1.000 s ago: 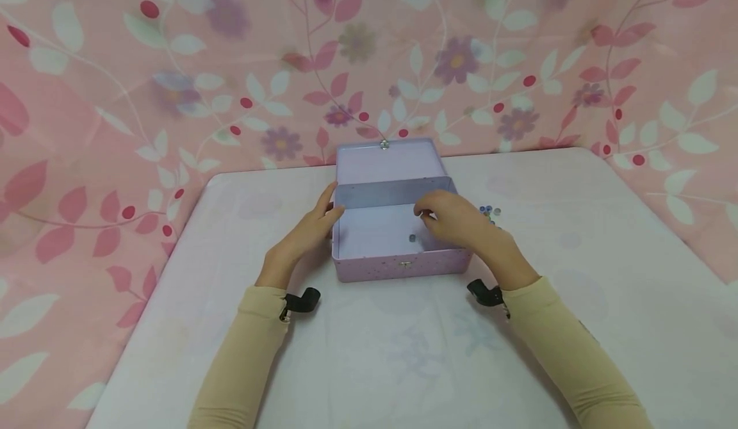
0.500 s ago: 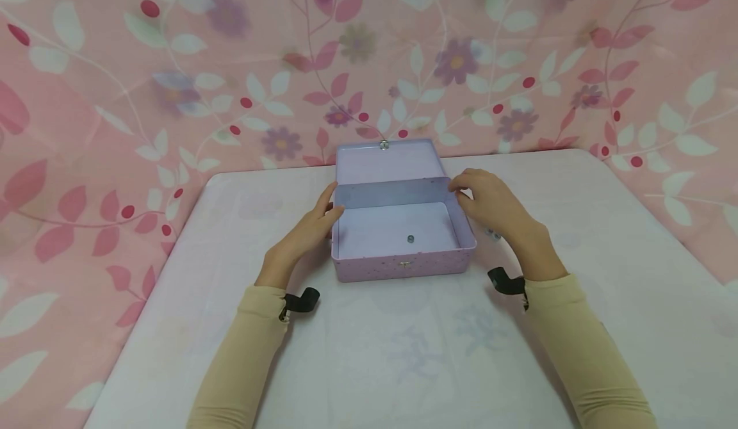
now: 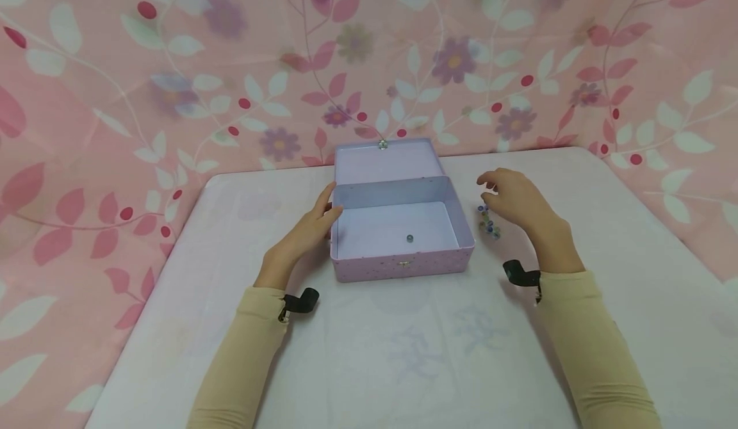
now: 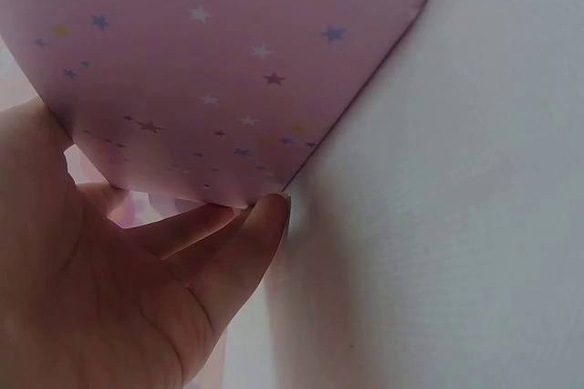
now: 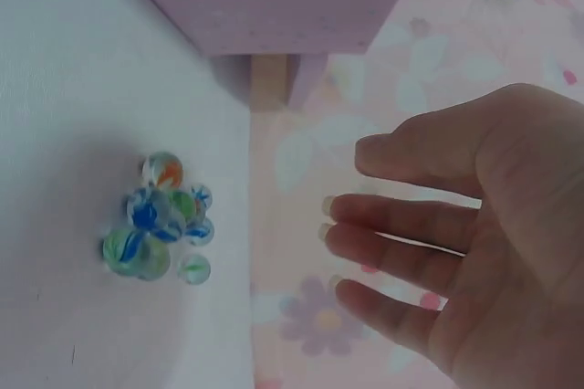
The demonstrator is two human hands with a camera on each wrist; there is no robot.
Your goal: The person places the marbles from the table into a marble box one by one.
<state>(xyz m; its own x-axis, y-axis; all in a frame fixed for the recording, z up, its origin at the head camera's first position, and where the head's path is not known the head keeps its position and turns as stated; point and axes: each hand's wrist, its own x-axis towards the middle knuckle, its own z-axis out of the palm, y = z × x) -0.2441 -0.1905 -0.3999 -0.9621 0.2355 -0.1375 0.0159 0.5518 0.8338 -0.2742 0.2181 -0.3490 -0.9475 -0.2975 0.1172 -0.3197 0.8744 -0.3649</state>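
Observation:
A lilac tin box (image 3: 403,264) with a star print stands on the table, its lid (image 3: 386,162) raised at the back. A single marble (image 3: 410,238) lies on the box floor. My left hand (image 3: 308,230) holds the left wall, its thumb at the rim; in the left wrist view its fingertips touch the star-printed side (image 4: 210,60). To the right of the box, my right hand (image 3: 519,202) hovers with fingers loosely bent and nothing in them. Several glass marbles (image 5: 151,215) with coloured swirls lie clustered on the table below that hand.
A white cloth (image 3: 369,352) with faint prints covers the table. Behind it hangs a pink floral curtain (image 3: 230,64). Black wrist-camera mounts (image 3: 302,301) stick out from both sleeves.
My right hand has moved from inside the box, over its right wall, to above the marble cluster. The marble in the box has shifted slightly. My left hand stays on the box.

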